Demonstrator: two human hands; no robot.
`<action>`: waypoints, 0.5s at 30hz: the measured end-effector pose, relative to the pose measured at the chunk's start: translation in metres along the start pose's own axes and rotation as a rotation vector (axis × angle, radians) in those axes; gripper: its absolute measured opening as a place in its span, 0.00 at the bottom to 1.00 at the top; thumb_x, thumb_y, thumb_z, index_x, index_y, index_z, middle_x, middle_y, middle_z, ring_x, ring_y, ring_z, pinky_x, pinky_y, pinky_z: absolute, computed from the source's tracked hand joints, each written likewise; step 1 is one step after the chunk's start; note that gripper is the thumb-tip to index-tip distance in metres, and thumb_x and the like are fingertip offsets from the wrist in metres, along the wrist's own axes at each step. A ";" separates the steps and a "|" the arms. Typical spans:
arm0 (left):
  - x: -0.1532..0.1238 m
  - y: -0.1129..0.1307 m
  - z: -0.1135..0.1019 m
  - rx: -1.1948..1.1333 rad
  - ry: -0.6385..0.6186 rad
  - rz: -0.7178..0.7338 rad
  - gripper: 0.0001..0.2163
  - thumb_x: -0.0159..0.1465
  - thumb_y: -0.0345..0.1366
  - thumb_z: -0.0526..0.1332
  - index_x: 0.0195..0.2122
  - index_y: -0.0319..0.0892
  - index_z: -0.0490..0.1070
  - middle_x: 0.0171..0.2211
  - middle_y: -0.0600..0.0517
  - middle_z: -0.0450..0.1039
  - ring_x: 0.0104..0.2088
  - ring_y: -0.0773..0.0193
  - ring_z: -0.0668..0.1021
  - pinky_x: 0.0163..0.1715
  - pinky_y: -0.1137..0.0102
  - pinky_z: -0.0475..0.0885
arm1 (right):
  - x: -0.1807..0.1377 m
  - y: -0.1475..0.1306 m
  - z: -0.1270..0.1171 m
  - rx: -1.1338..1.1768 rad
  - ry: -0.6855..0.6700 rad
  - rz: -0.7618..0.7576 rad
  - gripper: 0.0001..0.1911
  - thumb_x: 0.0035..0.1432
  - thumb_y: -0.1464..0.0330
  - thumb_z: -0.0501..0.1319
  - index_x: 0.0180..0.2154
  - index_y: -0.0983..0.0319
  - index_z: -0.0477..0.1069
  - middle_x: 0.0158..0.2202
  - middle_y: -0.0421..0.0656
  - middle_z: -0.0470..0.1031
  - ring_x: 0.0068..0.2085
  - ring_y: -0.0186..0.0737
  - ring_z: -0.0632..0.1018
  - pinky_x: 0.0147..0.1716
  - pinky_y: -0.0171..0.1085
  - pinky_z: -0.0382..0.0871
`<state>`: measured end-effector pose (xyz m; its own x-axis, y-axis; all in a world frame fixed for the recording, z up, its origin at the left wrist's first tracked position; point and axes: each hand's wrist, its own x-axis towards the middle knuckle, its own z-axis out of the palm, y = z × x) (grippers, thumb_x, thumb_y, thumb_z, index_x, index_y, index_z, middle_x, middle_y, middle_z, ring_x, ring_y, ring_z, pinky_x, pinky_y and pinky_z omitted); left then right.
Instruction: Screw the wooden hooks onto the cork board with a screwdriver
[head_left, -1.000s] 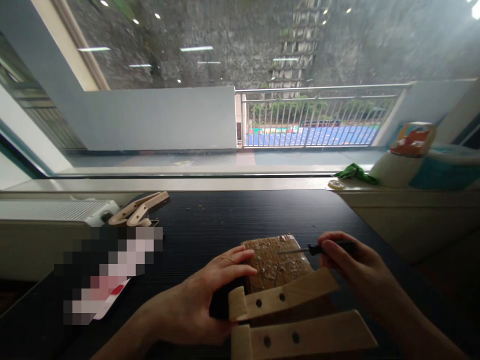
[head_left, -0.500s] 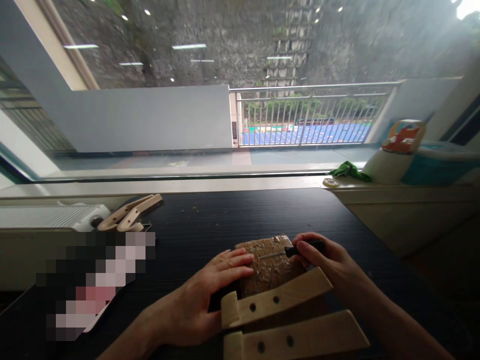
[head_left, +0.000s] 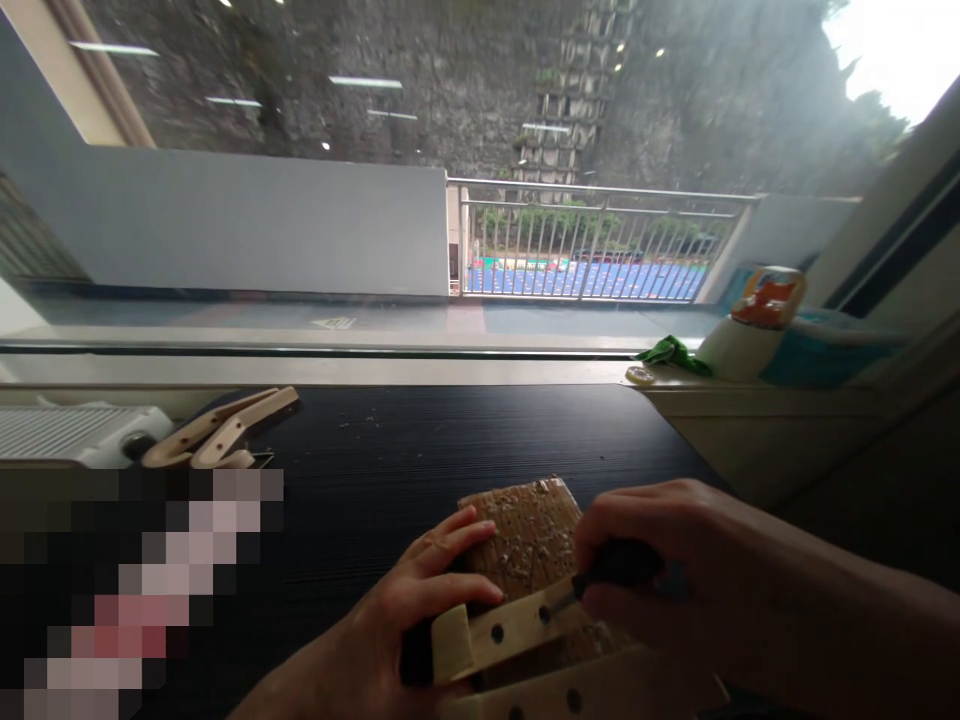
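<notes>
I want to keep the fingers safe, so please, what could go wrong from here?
The black-handled tool has its tip at the upper wooden strip, close to the left hand; a slip might jab it. The strip also seems to lie over a rough brown block, so it could shift under pressure.

Daylight's coming through the wide clear glass window (head_left: 300, 120); the white sky patch (head_left: 900, 50) is blowing out top right. White strip-light reflections (head_left: 365, 82) are glaring on the glass. Black wood-grain table (head_left: 420, 430) is reading dim; bare right hand (head_left: 645, 540) is sitting in deep shadow. Coarse pixelation (head_left: 150, 590) is masking lower left. Wide-angle stretch is skewing the sides.
</notes>
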<state>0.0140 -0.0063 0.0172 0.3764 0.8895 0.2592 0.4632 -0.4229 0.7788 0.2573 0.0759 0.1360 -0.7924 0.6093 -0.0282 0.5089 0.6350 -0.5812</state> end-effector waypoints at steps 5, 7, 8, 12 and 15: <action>-0.001 -0.002 0.002 0.021 0.005 0.024 0.24 0.53 0.36 0.67 0.51 0.54 0.64 0.63 0.52 0.51 0.63 0.49 0.52 0.59 0.55 0.55 | 0.005 -0.006 -0.005 -0.062 -0.086 -0.022 0.05 0.53 0.69 0.58 0.27 0.58 0.72 0.22 0.36 0.71 0.21 0.29 0.66 0.18 0.29 0.54; -0.001 -0.002 0.002 0.031 0.008 0.035 0.24 0.53 0.36 0.67 0.51 0.53 0.64 0.63 0.52 0.51 0.64 0.50 0.52 0.60 0.55 0.55 | 0.005 -0.011 -0.008 -0.084 -0.130 -0.054 0.07 0.53 0.72 0.57 0.29 0.58 0.73 0.24 0.36 0.73 0.22 0.30 0.68 0.20 0.29 0.56; -0.001 -0.002 0.002 0.036 0.012 0.043 0.24 0.54 0.36 0.66 0.51 0.53 0.64 0.63 0.52 0.51 0.64 0.50 0.52 0.60 0.55 0.55 | 0.006 -0.015 -0.009 -0.092 -0.151 -0.076 0.08 0.53 0.73 0.56 0.30 0.57 0.73 0.25 0.37 0.73 0.23 0.30 0.69 0.21 0.29 0.57; -0.001 -0.003 0.003 0.057 0.031 0.049 0.25 0.53 0.36 0.66 0.52 0.52 0.63 0.63 0.50 0.52 0.63 0.49 0.52 0.59 0.55 0.56 | 0.014 -0.032 -0.009 -0.107 -0.188 -0.189 0.11 0.51 0.76 0.56 0.32 0.56 0.74 0.30 0.37 0.76 0.28 0.31 0.73 0.28 0.29 0.61; -0.001 -0.002 0.003 0.072 0.033 0.037 0.25 0.53 0.37 0.67 0.52 0.51 0.63 0.63 0.50 0.52 0.63 0.49 0.53 0.59 0.55 0.56 | 0.024 -0.042 -0.005 -0.152 -0.140 -0.229 0.12 0.46 0.77 0.58 0.32 0.57 0.73 0.32 0.39 0.76 0.31 0.34 0.74 0.31 0.30 0.62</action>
<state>0.0154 -0.0068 0.0134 0.3679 0.8778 0.3069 0.5063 -0.4659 0.7257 0.2189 0.0664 0.1638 -0.9258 0.3769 -0.0286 0.3475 0.8188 -0.4570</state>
